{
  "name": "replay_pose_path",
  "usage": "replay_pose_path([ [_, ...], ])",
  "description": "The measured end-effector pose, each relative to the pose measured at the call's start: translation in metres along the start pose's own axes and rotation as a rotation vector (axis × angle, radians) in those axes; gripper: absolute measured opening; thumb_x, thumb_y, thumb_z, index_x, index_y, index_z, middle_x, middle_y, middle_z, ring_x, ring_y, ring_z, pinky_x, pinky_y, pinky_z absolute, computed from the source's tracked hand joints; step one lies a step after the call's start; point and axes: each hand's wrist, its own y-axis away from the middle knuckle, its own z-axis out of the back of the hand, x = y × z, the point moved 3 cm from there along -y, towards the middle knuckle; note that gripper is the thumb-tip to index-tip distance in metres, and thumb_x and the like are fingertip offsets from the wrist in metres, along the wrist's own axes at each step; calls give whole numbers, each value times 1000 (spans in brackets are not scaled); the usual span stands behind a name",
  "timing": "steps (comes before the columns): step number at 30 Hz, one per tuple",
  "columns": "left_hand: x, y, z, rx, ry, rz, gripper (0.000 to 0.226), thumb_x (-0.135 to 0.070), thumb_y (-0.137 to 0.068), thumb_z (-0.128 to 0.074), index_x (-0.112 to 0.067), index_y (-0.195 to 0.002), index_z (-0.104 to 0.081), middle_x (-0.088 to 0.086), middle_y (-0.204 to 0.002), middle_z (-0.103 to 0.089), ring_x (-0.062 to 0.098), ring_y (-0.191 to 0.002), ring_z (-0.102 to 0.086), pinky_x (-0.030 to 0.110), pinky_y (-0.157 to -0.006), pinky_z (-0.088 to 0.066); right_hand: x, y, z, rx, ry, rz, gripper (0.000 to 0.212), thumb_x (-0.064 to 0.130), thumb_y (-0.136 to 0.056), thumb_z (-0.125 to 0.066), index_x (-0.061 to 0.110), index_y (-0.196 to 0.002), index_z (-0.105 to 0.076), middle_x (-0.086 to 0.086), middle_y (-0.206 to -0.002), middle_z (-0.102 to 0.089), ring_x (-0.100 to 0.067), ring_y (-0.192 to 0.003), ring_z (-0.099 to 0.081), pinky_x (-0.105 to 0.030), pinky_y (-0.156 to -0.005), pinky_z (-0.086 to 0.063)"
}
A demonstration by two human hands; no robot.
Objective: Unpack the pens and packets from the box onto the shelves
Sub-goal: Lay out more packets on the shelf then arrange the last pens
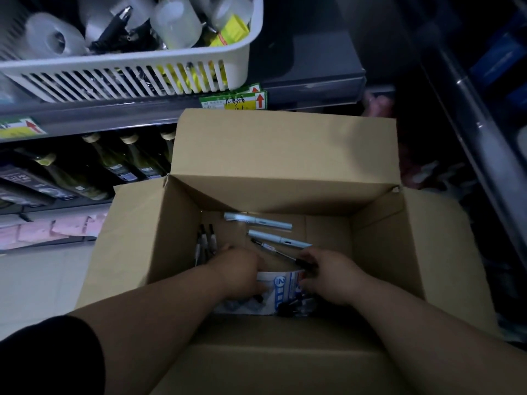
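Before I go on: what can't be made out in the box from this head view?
All head view.
Fingers of the left hand and right hand: under the hands' backs, so grip on the packet is unclear.
Packet print: too small, partly covered.
Black pens: lower ends behind the left hand, count uncertain.
Box floor nearest the person: hidden by forearms.
Right shelves: too dark.

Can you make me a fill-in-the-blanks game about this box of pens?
The left hand and right hand both reach into the cardboard ____.
____ pale blue pens lie inside it.
The packet between the hands shows the number ____.
The white basket sits on the shelf ____ the bottles.
Missing words: box, two, 2, above.
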Motion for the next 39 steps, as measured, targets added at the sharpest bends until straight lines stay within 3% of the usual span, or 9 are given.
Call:
replay_pose_path([
  [2, -2, 1, 2, -1, 109, -12, 23, -50, -89, -54, -28, -92, -60, -7, -88, -58, 13, -86, -52, 29, -74, -38, 3, 4, 5, -62, -24, 14, 66, 29, -78, -77, 29, -138, -47, 4, -136, -55, -14, -120, -53, -29, -99, -46],
  [6, -4, 7, 18, -129, 309, -61, 25, -44, -91, -55, -28, -110, -61, -5, -111, -62, 11, -98, -54, 25, -76, -39, 13, 15, 19, -200, -130, 115, 56, 31, -71, -83, 34, -122, -58, 11, -111, -60, -5, -97, -59, -21, -81, -50],
  [9, -11, 15, 36, -254, 346, -151, 11, -36, -92, -56, -26, -92, -54, -4, -107, -63, 14, -101, -56, 25, -77, -40, 22, 25, 28, -254, -213, 149, 34, 29, -71, -84, 37, -95, -61, 12, -90, -66, -1, -80, -63, -21, -70, -53],
  [12, -24, 26, 55, -351, 437, -226, 12, -29, -92, -57, -25, -103, -61, -6, -105, -65, 10, -98, -57, 22, -78, -41, 28, 38, 36, -295, -351, 153, 18, 19, -77, -79, 29, -85, -66, 6, -82, -72, -6, -76, -67, -28, -74, -56],
  [16, -38, 42, 75, -421, 523, -271, 16, -23, -91, -59, -29, -105, -60, -11, -95, -64, 4, -89, -57, 18, -70, -40, 31, 65, 52, -394, -454, 124, 12, 19, -82, -74, 29, -79, -69, 9, -75, -72, 1, -68, -65, -19, -63, -50],
  [24, -48, 77, 105, -674, 758, -15, 50, -34, -81, -73, -19, -126, -55, -3, -119, -60, 11, -105, -58, 23, -90, -44, 9, 148, 86, -753, -789, 10, 8, 21, -81, -75, 14, -80, -72, 4, -74, -73, -8, -72, -68, -24, -71, -52],
  [28, -89, 93, 113, -431, 1443, -80, 44, -38, -82, -71, -11, -115, -59, 5, -109, -71, 22, -98, -68, 40, -87, -55, -3, 194, 99, -836, -1053, 45, 13, 16, -82, -76, 9, -92, -75, -3, -84, -77, -23, -83, -73, -40, -81, -58],
  [30, -117, 103, 122, -348, 1614, -118, 31, -35, -85, -68, -11, -103, -61, 7, -100, -74, 21, -95, -69, 32, -74, -55, -10, 218, 102, -834, -1148, 78, 12, 16, -82, -75, 10, -92, -76, -6, -86, -77, -26, -83, -73, -43, -81, -58],
  [39, -246, 147, 144, -280, 1694, -369, 21, -11, -86, -67, -4, -105, -63, 14, -99, -73, 21, -77, -72, 25, -57, -55, -86, 338, 124, -880, -1331, 196, 15, 31, -80, -75, 18, -88, -76, -10, -88, -76, -28, -80, -74, -39, -68, -59],
])
